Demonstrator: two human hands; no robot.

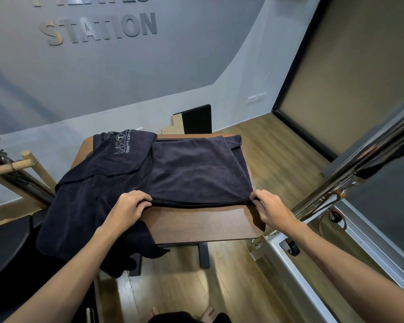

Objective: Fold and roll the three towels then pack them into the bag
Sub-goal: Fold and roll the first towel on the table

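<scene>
A dark navy towel (196, 173) lies folded flat on a small brown wooden table (203, 224). My left hand (131, 206) grips its near edge at the left corner, and my right hand (269, 207) pinches the near edge at the right corner. A second dark towel (86, 201) is spread to the left and hangs over the table's left side. A dark piece with a light printed logo (124, 150) lies on top at the back left; I cannot tell whether it is a towel or the bag.
A metal frame with chrome poles (350, 173) stands close on the right. Wooden dowels (16, 166) and dark equipment sit to the left. A black board (196, 120) leans on the wall behind the table. Wood floor (219, 287) lies below.
</scene>
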